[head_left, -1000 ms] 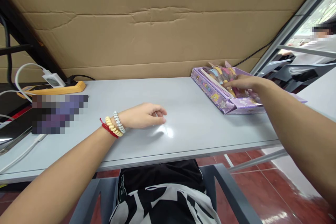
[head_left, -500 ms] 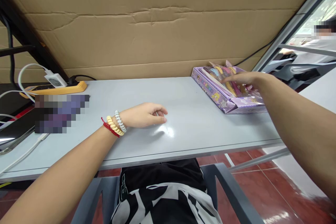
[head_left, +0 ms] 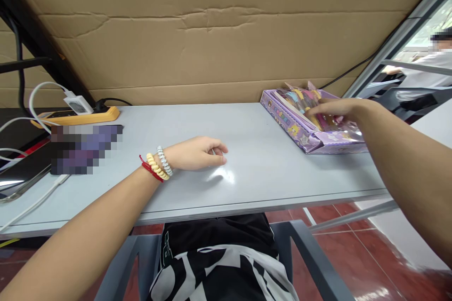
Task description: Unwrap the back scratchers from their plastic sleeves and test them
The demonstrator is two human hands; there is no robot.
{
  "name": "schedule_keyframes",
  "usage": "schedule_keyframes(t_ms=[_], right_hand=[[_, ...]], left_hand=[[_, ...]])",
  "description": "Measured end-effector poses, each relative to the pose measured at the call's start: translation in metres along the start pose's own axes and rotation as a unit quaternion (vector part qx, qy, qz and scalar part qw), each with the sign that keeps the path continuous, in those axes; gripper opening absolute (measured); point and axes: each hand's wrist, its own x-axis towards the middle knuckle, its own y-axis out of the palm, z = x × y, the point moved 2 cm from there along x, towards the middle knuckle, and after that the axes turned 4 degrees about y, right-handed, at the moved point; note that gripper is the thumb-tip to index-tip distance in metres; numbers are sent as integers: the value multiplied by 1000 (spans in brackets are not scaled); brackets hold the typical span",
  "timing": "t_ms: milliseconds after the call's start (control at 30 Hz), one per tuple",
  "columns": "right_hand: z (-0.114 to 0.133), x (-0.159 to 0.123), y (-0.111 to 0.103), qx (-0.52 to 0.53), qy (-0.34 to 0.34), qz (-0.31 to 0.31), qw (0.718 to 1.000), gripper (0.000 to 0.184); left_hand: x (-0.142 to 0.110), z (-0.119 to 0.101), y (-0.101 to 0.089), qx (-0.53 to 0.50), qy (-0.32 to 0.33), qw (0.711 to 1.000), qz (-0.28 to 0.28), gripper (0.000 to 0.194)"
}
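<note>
My left hand rests on the grey-white tabletop, fingers loosely curled, with a gap between thumb and fingertips and nothing visible inside. Beaded bracelets and a red cord circle that wrist. At the right, my right hand reaches over a purple printed cardboard box. Its thumb is stretched out and apart from the fingers, above colourful items in clear plastic wrapping inside the box. The other fingertips are partly hidden, and I cannot make out exactly what those items are.
On the left lie a yellow power strip with a white charger, white cables and a blurred-out phone-like object. A cardboard panel backs the table. A person in white sits beyond the metal frame at right.
The view has shifted slightly. My right hand remains over the box, its fingers a little farther from the box's left edge. My left hand keeps its place on the table.
</note>
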Motion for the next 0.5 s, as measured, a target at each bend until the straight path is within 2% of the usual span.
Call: schedule_keyframes(t_ms=[67, 100, 300, 500], right_hand=[[0, -7, 2, 0, 55, 71, 996, 38], [1, -8, 2, -3, 67, 85, 994, 43], [2, 7, 12, -32, 39, 31, 998, 100], [6, 9, 26, -16, 55, 37, 998, 112]], left_hand=[[0, 0, 0, -1, 0, 1000, -1, 43], [0, 0, 0, -1, -1, 1000, -1, 43], [0, 1, 0, -7, 2, 1000, 1, 46], [1, 2, 0, -5, -2, 1000, 2, 44]])
